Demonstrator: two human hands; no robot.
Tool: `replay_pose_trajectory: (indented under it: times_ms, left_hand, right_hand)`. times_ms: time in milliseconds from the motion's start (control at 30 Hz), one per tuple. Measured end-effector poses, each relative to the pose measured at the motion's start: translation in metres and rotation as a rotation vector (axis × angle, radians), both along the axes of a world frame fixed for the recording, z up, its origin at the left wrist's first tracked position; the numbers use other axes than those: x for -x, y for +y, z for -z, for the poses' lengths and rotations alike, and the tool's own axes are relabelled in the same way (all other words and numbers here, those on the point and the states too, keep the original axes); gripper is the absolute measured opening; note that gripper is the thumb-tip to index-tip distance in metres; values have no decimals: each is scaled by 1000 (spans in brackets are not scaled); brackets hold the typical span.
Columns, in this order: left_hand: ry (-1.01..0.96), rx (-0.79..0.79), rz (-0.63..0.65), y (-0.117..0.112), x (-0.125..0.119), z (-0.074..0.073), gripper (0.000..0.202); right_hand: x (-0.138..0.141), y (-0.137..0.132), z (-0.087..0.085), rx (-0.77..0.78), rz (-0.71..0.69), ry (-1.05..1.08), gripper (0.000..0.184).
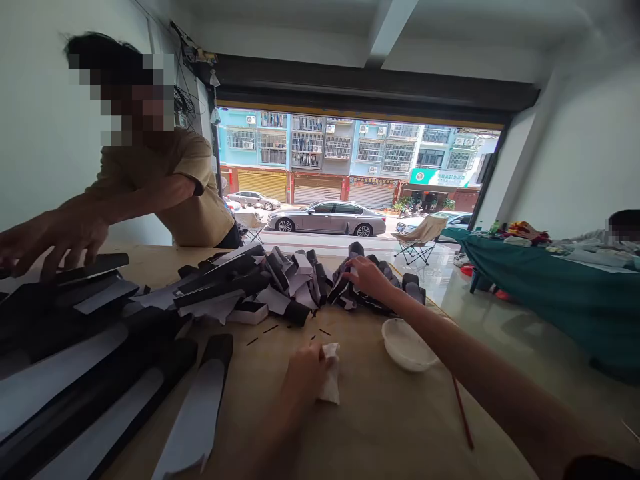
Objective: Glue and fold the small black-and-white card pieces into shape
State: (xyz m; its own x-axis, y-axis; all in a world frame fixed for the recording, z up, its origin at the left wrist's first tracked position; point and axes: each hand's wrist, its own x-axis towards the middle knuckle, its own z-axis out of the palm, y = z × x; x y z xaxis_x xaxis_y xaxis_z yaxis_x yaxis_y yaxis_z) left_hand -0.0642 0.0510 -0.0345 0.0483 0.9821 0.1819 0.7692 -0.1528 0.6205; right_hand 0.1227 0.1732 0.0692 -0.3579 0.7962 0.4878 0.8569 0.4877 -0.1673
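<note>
**Fig.** Surfaces at my bench. Pale wood bench top [367, 427]: smooth, low sheen, faint scuffs. Under my right hand [369, 279]: blk strips [225, 283], matt, foam or card, can't tell which. Wht paper backing [193, 413]: thin, smooth, lightly creased. At my left hand [306, 373]: crumpled wht tissue [330, 373], soft, rough-looking. Wht bowl [406, 345]: plastic or ceramic, unclear; smooth rim, slight sheen. Thin red stick [463, 412]: smooth, material unclear. Teal cloth [550, 300] on nearby table: matt woven fabric. Floor tile [505, 313]: glossy, reflective.
</note>
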Motion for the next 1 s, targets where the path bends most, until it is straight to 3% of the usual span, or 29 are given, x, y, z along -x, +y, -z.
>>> replay_pose_trajectory:
  times_ms: [167, 300, 400, 533, 633, 700, 800, 900, 1000]
  left_hand:
    - [-362, -5, 70, 0, -4, -7, 23]
    - [-574, 4, 180, -6, -10, -10, 23]
    - [-650, -5, 239, -13, -16, -11, 23]
    - [-644, 141, 330, -21, -24, -11, 33]
    - [-589, 239, 403, -26, -26, -7, 31]
    - [-566, 230, 393, -28, -27, -3, 25]
    - [-562, 199, 308, -28, -28, 4, 19]
    - [-571, 229, 281, -27, -30, 9, 13]
    - [-556, 254, 320, -30, -32, 8, 16]
  right_hand:
    - [18, -90, 45, 133, -267, -1, 27]
    - [18, -130, 73, 143, -275, 122, 24]
    - [14, -135, 85, 76, -183, 355, 10]
    - [9, -137, 100, -27, -107, 583, 25]
    - [6, -147, 107, 0, -101, 637, 25]
    - [4, -156, 107, 52, -137, 646, 22]
    - [2, -165, 106, 84, -311, 620, 23]
    - [1, -162, 113, 32, -433, 564, 27]
    - [-2, -153, 126, -26, -450, 565, 26]
